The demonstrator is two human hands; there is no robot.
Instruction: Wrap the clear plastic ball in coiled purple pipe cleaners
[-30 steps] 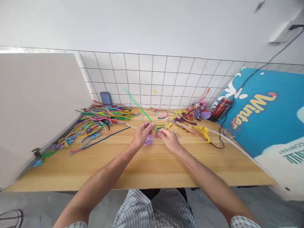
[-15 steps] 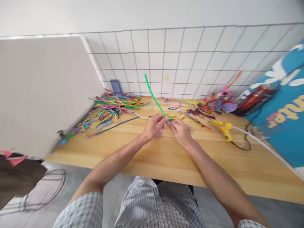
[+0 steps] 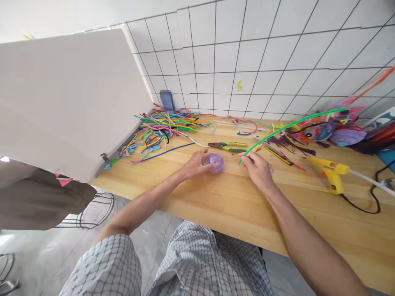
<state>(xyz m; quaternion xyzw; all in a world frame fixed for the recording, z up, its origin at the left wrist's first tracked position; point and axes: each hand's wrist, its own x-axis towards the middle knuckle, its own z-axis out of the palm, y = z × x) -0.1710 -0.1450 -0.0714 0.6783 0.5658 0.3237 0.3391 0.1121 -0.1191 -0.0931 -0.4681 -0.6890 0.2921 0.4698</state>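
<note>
My right hand [image 3: 257, 168] pinches a long green pipe cleaner [image 3: 286, 125] near its lower end. The pipe cleaner sweeps up and right in a gentle arc. Around the left side of a small round purple dish-like piece [image 3: 218, 161] on the table, my left hand [image 3: 195, 165] has its fingers apart. Its thumb reaches over the piece's edge; whether it presses on it I cannot tell. Just behind lie pliers [image 3: 231, 146] with yellow and green handles, their jaws pointing left.
A heap of coloured pipe cleaners [image 3: 173, 123] lies at the back left, near a blurred phone-like object [image 3: 167, 100]. At right are a yellow hot glue gun [image 3: 333, 170] with a cord and colourful pipe-cleaner figures [image 3: 321, 129]. A grey-white panel [image 3: 70, 98] borders the left.
My hands have parted. The green pipe cleaner was between both hands; now only the right holds it, swung over to the right. My left hand has come down to the purple piece. The view has shifted.
</note>
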